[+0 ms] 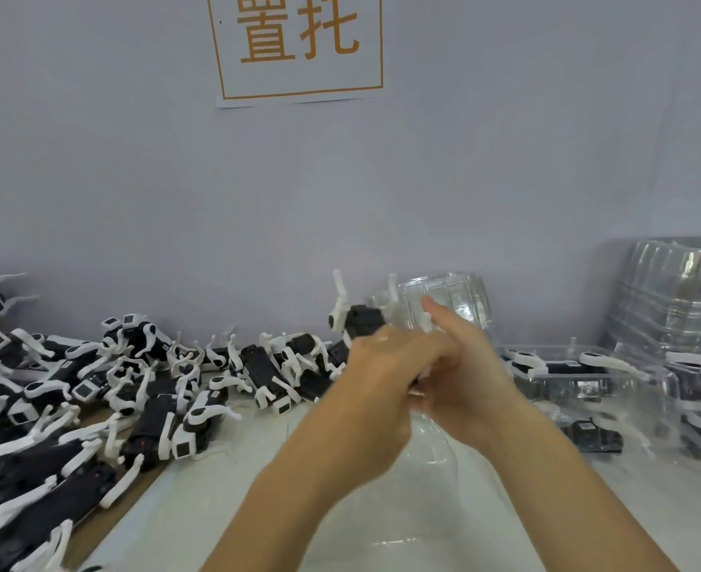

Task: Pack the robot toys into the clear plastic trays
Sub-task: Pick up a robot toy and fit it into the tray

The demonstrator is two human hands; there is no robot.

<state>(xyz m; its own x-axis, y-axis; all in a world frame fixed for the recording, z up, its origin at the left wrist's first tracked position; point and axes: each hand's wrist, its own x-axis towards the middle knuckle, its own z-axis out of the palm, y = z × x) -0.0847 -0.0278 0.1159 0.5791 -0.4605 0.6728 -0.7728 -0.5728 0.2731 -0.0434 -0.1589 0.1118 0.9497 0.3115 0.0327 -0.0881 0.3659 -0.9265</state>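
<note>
A white paper sign (299, 47) with orange characters and border hangs on the pale wall (505, 138).

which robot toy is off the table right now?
The robot toy held up between the left hand and right hand, against the clear tray; the rest lie down.

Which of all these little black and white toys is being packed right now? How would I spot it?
Start at the paper sign with orange characters on the wall and drop straight down to the two hands meeting above the table. The robot toy sticks up behind them, against a clear plastic tray. Unlike the heap of toys lying flat on the left, it is lifted off the table, white limbs pointing up.
</note>
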